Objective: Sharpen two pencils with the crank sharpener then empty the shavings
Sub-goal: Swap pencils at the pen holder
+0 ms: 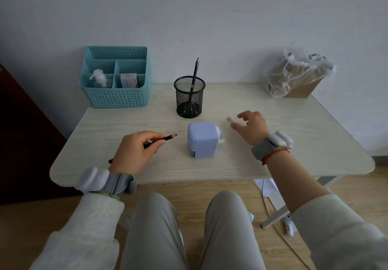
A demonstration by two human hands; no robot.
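Note:
A pale blue crank sharpener (202, 141) stands at the middle of the table. My left hand (136, 147) grips a black pencil (169, 137) left of it, the pointed tip aimed at the sharpener and a short gap away. My right hand (252, 126) hovers to the sharpener's right with loosely spread fingers. Its thumb tip touches the small translucent crank handle (228, 120), while the index finger is lifted off it. A second black pencil (195, 74) stands tip up in a black mesh cup (189, 99) behind the sharpener.
A teal divided organiser (116, 97) with a pump bottle and a small box sits at the back left. At the back right is a cardboard bin (302, 90) lined with a clear plastic bag. My knees are below the table's front edge (189, 178).

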